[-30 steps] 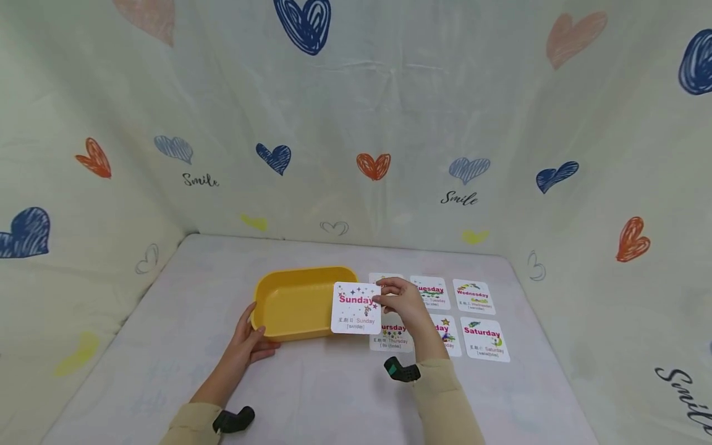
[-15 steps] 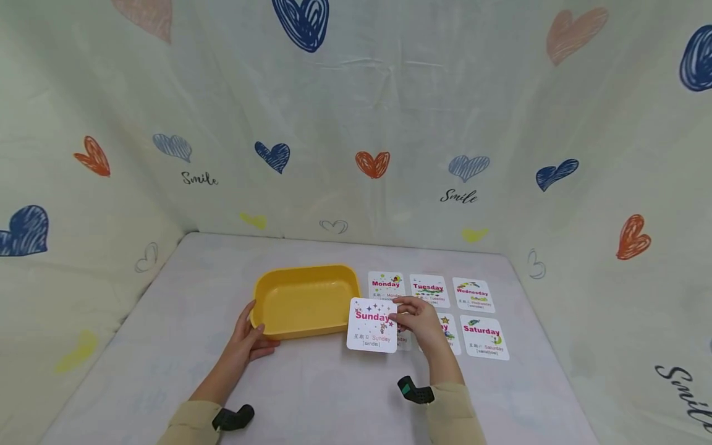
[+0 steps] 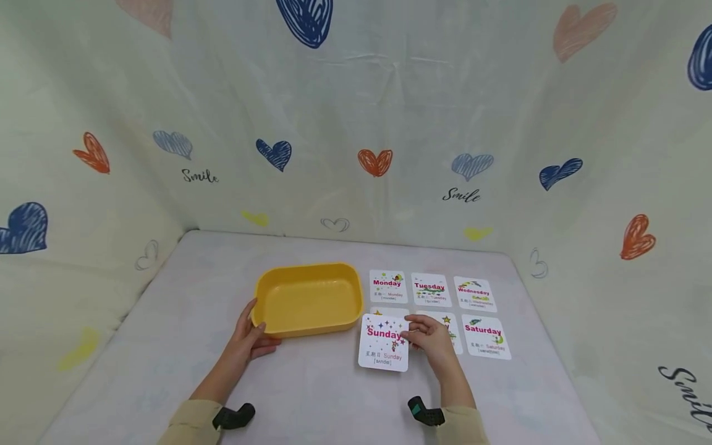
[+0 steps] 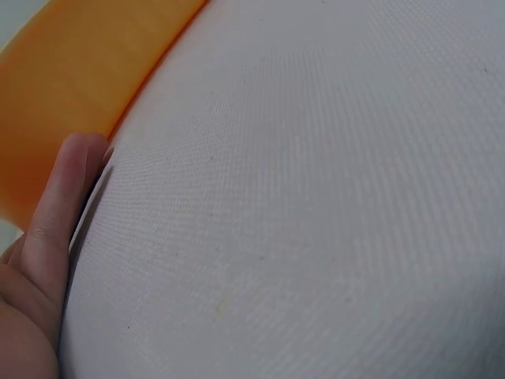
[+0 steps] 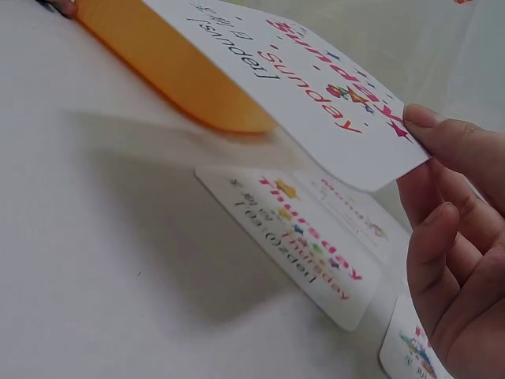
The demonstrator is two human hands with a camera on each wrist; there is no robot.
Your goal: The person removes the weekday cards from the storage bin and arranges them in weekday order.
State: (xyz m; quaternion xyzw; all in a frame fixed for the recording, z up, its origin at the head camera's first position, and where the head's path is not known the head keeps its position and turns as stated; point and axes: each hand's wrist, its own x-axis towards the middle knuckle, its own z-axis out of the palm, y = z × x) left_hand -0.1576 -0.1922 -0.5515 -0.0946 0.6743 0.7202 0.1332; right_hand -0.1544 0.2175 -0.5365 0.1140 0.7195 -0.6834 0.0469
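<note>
Between thumb and fingers my right hand (image 3: 436, 343) pinches the right edge of a white Sunday card (image 3: 384, 343). In the right wrist view this Sunday card (image 5: 316, 87) is raised above the table, over a shadow. Below it lies the Thursday card (image 5: 296, 237), mostly covered in the head view. My left hand (image 3: 245, 340) grips the lower left corner of a yellow tray (image 3: 308, 332), with the thumb at its rim. In the left wrist view a finger (image 4: 59, 197) lies along the table beside the tray wall (image 4: 102, 63).
Right of the tray lie the Monday (image 3: 388, 287), Tuesday (image 3: 431, 290) and Wednesday (image 3: 474, 293) cards. In the nearer row are the Saturday card (image 3: 486, 338) and a partly hidden card (image 3: 453, 327). A heart-print curtain (image 3: 356, 111) surrounds the white table (image 3: 311, 395).
My right hand has carried the Sunday card from over the tray's right end, rightward and nearer to me. The Monday card has come into full view. My left hand has stayed on the tray.
</note>
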